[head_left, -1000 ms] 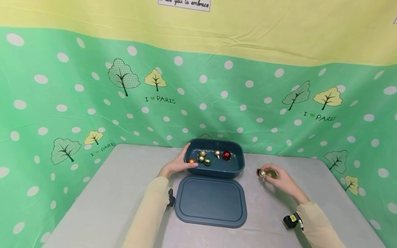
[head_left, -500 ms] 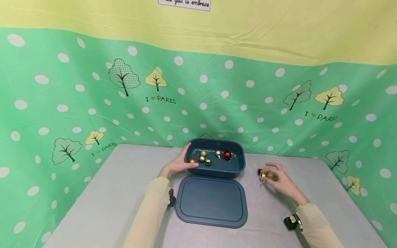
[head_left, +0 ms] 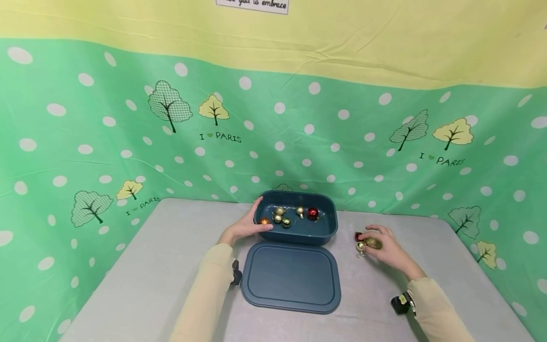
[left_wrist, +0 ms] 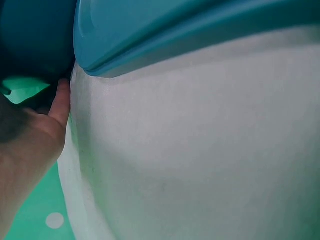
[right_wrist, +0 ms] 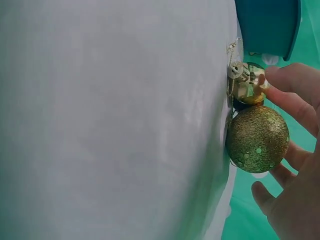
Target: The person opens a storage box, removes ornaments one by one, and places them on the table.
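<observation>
1. Fingers of the left hand [head_left: 242, 228] spread straight round the left end of the blue box [head_left: 299, 238], thumb along the near rim, well apart from the loose ornaments.
2. Inside the box, left to right: an orange ornament [head_left: 264, 221], a cluster of three gold ornaments [head_left: 278, 218], a single gold ornament [head_left: 300, 211], and a red ornament [head_left: 313, 213].
3. On the person's side of the box, the matching lid [head_left: 291, 278] lies flat on the table [head_left: 128, 266].
4. Right of the box sits a dark red ornament [head_left: 358, 235], partly hidden.
5. Just nearer the person is the small gold ornament [right_wrist: 246, 93], round and mirror-bright; its cap and loose gold cord face the near side, giving its long axis. The box lies leftward and slightly beyond it: the relation that seems to count.
6. Beside it rests a larger gold ball [right_wrist: 257, 140], matt with glitter.
7. The right hand [head_left: 388, 249], much the nearer one, appears to pinch the small gold ornament narrowly between thumb and forefinger; its other fingers extend loosely behind the larger gold ball.
</observation>
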A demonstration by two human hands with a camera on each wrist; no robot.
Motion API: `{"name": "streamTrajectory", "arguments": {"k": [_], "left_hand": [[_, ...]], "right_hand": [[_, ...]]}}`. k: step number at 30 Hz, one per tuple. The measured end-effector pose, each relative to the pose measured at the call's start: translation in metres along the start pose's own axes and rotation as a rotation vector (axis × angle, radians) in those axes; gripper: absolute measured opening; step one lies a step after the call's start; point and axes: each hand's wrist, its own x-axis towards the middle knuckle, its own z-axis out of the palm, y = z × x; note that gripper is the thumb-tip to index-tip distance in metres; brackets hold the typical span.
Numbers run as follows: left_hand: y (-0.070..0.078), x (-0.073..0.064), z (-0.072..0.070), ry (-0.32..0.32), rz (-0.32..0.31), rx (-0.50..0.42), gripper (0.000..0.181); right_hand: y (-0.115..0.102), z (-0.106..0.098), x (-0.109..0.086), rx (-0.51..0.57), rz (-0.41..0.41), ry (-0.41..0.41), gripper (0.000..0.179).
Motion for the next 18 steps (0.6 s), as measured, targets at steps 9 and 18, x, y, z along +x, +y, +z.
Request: {"name": "streamTrajectory", "arguments": {"k": [9,18], "left_hand": [[0.0,0.0,0.0,0.006,-0.006,0.0,0.104],[0.001,-0.001,0.0,0.003,-0.006,0.014,0.103]], "right_hand": [[-0.005,-0.004,0.007,0.055,-0.09,0.076,0.025],[-0.025,-0.004,0.014,0.105,-0.145,0.143,0.025]]}}
